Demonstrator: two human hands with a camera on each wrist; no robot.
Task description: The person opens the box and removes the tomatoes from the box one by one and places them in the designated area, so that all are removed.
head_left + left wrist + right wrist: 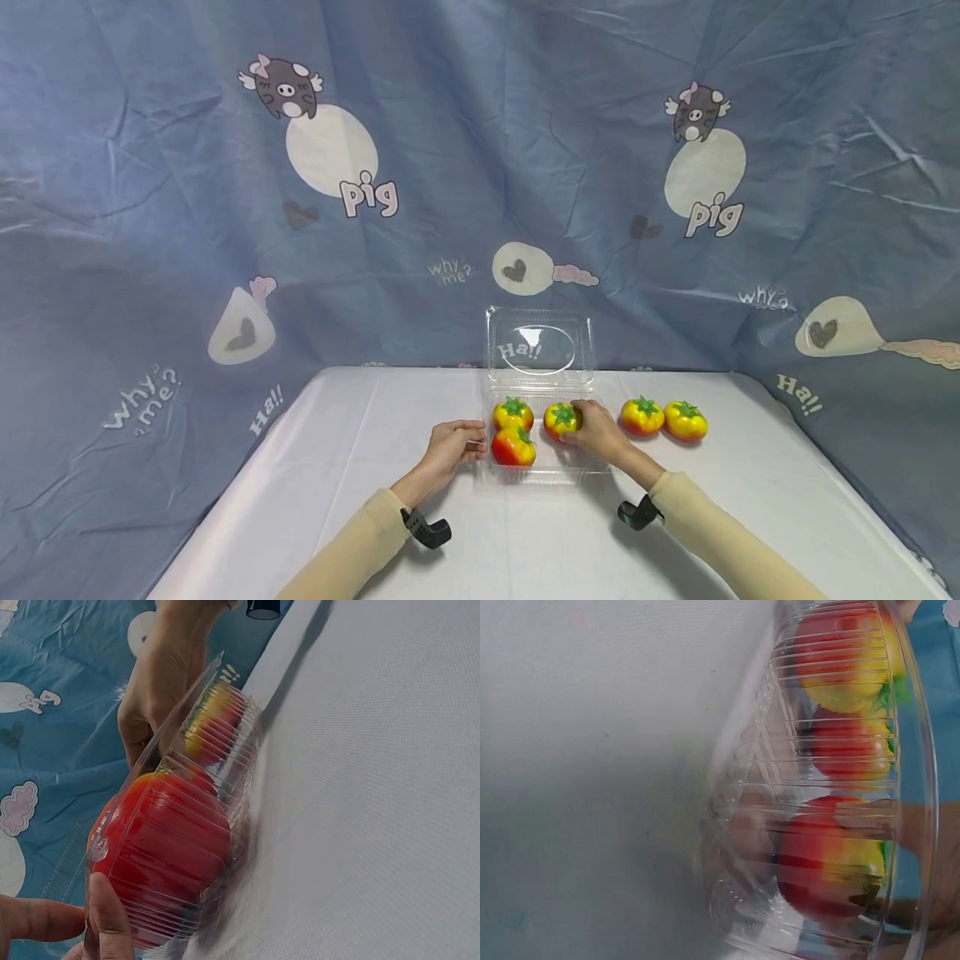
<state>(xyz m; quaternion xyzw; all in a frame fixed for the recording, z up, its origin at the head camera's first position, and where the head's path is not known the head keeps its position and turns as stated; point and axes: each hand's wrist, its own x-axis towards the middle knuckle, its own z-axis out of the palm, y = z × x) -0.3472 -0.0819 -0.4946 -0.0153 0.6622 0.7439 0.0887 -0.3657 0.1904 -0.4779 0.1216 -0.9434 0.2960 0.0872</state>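
A clear plastic clamshell box (551, 473) sits on the white table with its lid (540, 385) raised at the back. My left hand (447, 447) pinches the box's left rim between thumb (110, 919) and finger. Inside, along the left side, are two red-and-yellow tomatoes, one in front (513, 448) and one behind (510, 412). My right hand (602, 433) reaches over the right side and grips a third tomato (558, 419), green leaves up, inside the box. In the right wrist view, the held tomato (829, 855) shows through the ribbed wall.
Two more tomatoes stand side by side on the table right of the box, one nearer it (641, 417) and one farther right (686, 423). A blue printed cloth (450, 167) hangs behind the table (360, 417), close behind the raised lid.
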